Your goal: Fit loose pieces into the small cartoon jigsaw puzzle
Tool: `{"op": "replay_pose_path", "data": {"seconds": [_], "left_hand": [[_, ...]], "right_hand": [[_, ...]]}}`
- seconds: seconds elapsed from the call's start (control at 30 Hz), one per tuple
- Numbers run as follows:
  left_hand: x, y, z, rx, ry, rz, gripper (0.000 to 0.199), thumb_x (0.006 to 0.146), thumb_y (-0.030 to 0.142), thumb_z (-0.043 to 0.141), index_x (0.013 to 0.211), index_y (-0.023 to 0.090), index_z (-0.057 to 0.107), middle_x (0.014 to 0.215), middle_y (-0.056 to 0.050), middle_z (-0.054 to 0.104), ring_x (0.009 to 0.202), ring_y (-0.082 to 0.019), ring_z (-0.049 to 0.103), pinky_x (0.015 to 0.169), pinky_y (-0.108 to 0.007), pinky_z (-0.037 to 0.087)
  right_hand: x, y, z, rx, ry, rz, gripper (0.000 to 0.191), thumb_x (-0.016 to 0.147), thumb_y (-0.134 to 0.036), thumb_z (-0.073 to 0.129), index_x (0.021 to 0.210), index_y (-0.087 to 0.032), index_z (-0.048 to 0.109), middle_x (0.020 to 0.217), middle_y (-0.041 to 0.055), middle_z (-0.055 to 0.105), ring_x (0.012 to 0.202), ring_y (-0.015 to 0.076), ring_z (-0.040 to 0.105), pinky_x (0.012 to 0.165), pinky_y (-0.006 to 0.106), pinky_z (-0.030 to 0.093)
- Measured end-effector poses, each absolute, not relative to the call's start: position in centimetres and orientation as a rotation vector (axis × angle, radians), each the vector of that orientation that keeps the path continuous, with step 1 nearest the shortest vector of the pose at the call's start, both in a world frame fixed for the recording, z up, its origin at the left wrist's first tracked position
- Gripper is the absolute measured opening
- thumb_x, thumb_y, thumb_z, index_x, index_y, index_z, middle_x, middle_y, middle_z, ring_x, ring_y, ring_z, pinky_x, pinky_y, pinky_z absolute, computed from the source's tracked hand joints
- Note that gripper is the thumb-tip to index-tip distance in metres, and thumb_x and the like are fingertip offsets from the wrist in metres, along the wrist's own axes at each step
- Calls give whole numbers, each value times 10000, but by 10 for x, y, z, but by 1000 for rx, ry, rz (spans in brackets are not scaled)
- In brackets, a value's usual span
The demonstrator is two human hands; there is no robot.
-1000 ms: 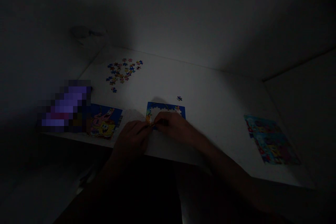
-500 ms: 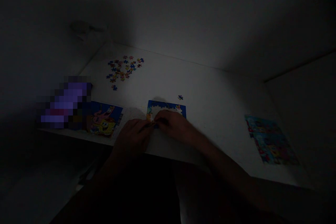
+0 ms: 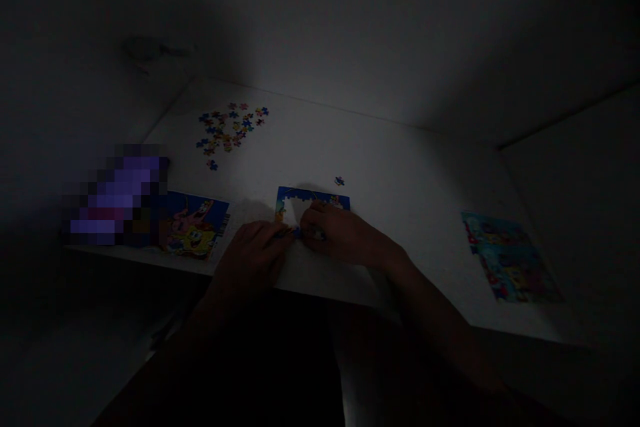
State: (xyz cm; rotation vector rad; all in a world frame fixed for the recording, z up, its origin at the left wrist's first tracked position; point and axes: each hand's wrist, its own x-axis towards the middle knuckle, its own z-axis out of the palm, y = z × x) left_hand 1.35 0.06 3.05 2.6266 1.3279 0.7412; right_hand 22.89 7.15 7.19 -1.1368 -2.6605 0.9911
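A partly assembled jigsaw puzzle [image 3: 286, 192] with a blue border and a bare white middle lies near the front of the table. My left hand [image 3: 250, 250] is at its lower left corner, fingers bent and closed on a small dark blue puzzle piece [image 3: 297, 232]. My right hand [image 3: 345, 232] reaches over the puzzle's right side and covers it; its curled fingers pinch a puzzle piece, mostly hidden, close to the left fingertips. Behind the puzzle lies one loose piece [image 3: 339, 181]. The light is very dim.
Several loose puzzle pieces [image 3: 225, 130] are scattered at the back left. A picture box or sheet with cartoon figures [image 3: 193, 223] lies left of my hands, beside a blurred purple object [image 3: 117, 197]. At the right is a colourful picture sheet [image 3: 515, 260]. Walls border the white table [image 3: 390, 167].
My right hand has shifted slightly, its fingers drawing back from the left fingertips, so more blue shows between the hands. The left hand stays at the corner. The view has moved a little.
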Motion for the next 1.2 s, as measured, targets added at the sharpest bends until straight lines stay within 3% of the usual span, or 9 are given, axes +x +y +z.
{"op": "replay_pose_path", "data": {"seconds": [0.33, 0.67, 0.9, 1.03, 1.2], "left_hand": [[14, 2, 32, 2636, 1302, 794, 309, 871, 89, 523, 1141, 166, 652, 1125, -90, 670, 1001, -245, 582, 867, -416, 510], [13, 3, 29, 2633, 1289, 817, 272, 897, 104, 510, 1115, 167, 659, 1124, -85, 673, 1007, -236, 589, 875, -408, 503], [13, 3, 30, 2671, 1286, 778, 274, 902, 106, 501, 1124, 152, 655, 1144, -100, 674, 1011, -251, 590, 872, -419, 506], [13, 3, 30, 2674, 1278, 764, 290, 901, 106, 494, 1138, 150, 655, 1158, -102, 674, 1020, -251, 589, 887, -420, 504], [13, 3, 31, 2684, 1306, 773, 325, 933, 139, 456, 1209, 143, 626, 1175, -115, 670, 1034, -253, 587, 899, -428, 505]], "right_hand": [[231, 72, 77, -1145, -2625, 1112, 114, 880, -189, 588, 982, -147, 616, 1007, 81, 611, 881, 175, 568, 796, 298, 431], [233, 74, 77, -1154, -2616, 1128, 80, 831, -159, 564, 909, -164, 581, 947, 65, 614, 808, 161, 543, 722, 285, 395], [233, 77, 78, -1094, -2506, 1388, 93, 810, -121, 533, 872, -180, 568, 841, 21, 614, 731, 132, 533, 646, 253, 380], [248, 88, 82, -1050, -2294, 1499, 63, 826, -190, 580, 889, -181, 577, 819, 4, 610, 711, 122, 527, 644, 252, 403], [283, 117, 70, -1270, -1959, 1224, 149, 818, -307, 625, 882, -177, 591, 833, 19, 626, 742, 143, 557, 706, 297, 437]]}}
